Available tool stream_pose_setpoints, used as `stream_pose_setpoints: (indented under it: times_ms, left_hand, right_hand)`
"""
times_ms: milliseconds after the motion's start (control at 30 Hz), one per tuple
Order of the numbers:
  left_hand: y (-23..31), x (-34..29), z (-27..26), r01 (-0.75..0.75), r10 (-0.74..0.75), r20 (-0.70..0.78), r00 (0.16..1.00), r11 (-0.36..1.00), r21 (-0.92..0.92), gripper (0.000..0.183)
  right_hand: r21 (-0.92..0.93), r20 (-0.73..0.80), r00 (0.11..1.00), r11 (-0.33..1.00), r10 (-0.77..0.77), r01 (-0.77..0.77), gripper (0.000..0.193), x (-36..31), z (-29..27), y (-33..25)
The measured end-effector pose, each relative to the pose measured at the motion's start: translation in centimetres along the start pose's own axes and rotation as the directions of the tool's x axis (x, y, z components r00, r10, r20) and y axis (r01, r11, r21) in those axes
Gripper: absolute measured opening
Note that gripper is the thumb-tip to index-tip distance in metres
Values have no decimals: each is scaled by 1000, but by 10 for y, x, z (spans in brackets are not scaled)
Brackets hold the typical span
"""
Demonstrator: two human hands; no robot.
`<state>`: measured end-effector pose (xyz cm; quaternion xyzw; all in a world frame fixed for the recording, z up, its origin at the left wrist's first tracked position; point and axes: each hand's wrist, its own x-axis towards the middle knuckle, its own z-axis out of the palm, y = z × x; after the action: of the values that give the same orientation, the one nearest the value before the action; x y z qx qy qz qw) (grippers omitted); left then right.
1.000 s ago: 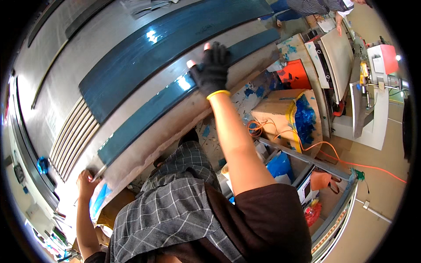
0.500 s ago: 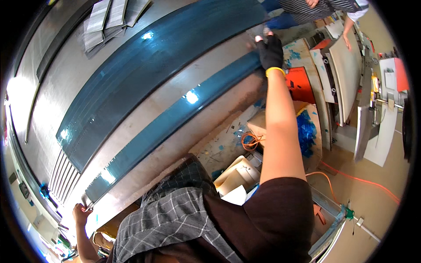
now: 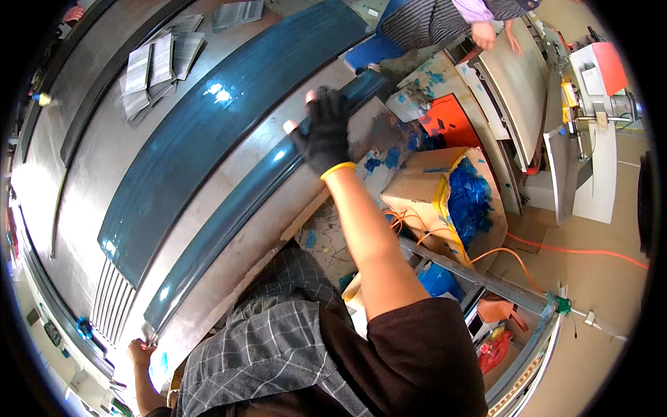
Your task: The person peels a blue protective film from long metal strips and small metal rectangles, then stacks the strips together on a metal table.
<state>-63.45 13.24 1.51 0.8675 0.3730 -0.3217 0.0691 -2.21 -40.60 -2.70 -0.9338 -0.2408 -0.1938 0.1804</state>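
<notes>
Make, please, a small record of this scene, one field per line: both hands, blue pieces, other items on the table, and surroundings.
Left hand: bare hand beside the lower-left end of the narrow blue strip; its grip is unclear
Right hand: black-gloved hand, open, over the same strip
Larger piece: wide blue panel, beyond the strip
Also on table: thin parallel bars; grey plates, overlapping
Right side: cardboard box with blue scraps
Co-worker: person in striped clothing, upper right
</notes>
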Motion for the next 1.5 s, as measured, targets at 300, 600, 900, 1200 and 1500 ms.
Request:
stream_pose_setpoints:
  times_ms: [300, 600, 900, 1200, 1500]
  left_hand:
    - [-60, 0, 33, 109, -109, 90, 990, 994, 8, 40]
    - [-2, -10, 15, -164, 168, -106, 980, 985, 48, 37]
    - [-19, 5, 37, -415, 309, -352, 883, 866, -278, 33]
    - [-28, 23, 48, -409, 280, -391, 877, 861, -303, 33]
    - [-12, 20, 51, -378, 250, -443, 861, 897, -228, 41]
  right_hand:
    - [-47, 296, 856, 902, 423, -429, 89, 93, 2, 171]
    - [-363, 140, 989, 928, -41, 89, 77, 46, 26, 53]
    - [7, 131, 864, 872, -486, 489, 75, -101, 61, -302]
    - [567, 288, 635, 662, -717, 490, 87, -241, 92, -599]
    - [547, 69, 901, 772, -428, 325, 79, -217, 78, -537]
